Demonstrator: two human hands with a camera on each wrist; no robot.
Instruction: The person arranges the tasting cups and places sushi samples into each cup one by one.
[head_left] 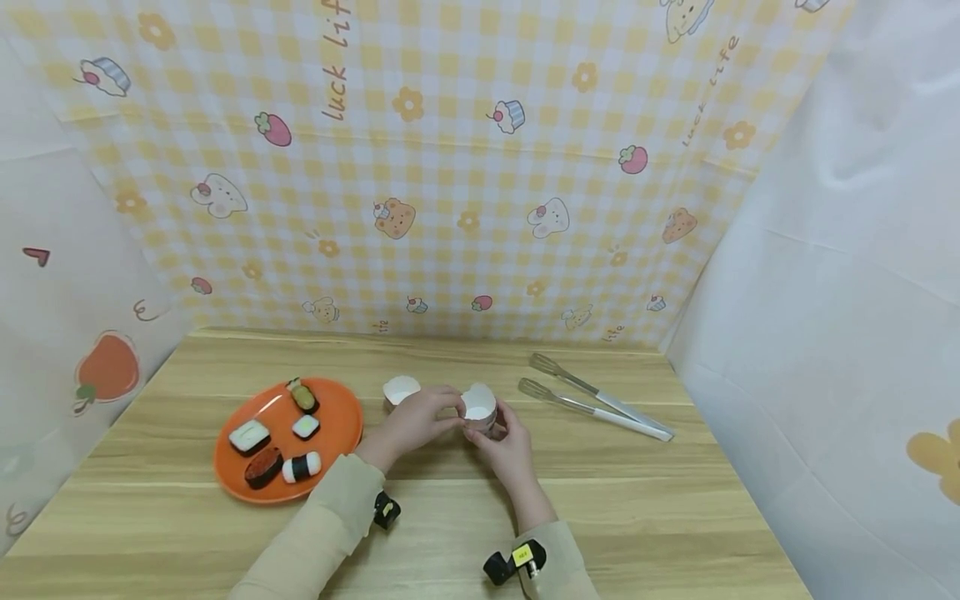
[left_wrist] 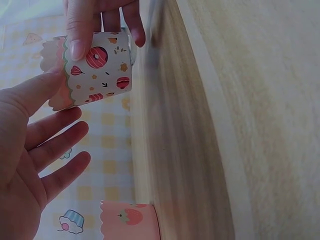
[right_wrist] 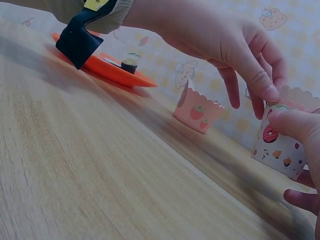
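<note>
A donut-print paper cup (left_wrist: 102, 70) is held in both hands just above the middle of the worktop (head_left: 637, 517), with its scalloped rim uppermost in the head view. The left hand (head_left: 420, 421) has a narrow grip, thumb and finger pinching the rim, its remaining fingers spread apart. The grip of the right hand (head_left: 512, 454) closes around the opposite side, thumb on the printed wall and fingers toward the base; this two-sided support probably keeps the thin wall from buckling. A strawberry-print pink cup (right_wrist: 192, 114) stands upright on the worktop, near but apart, to the person's left. Farther left, an orange plate (head_left: 341, 408) bears five sushi pieces, with gaps between them that would presumably let each be taken separately. To the right lie tongs (head_left: 630, 422), arms splayed and handles toward the right, perhaps so placed to stay beyond the working hands. The checked backdrop (head_left: 442, 175) carries the legible lettering "luck life"; the yellow label (head_left: 522, 554) on the right wrist's black mount is too small to read. No brand can be made out.
</note>
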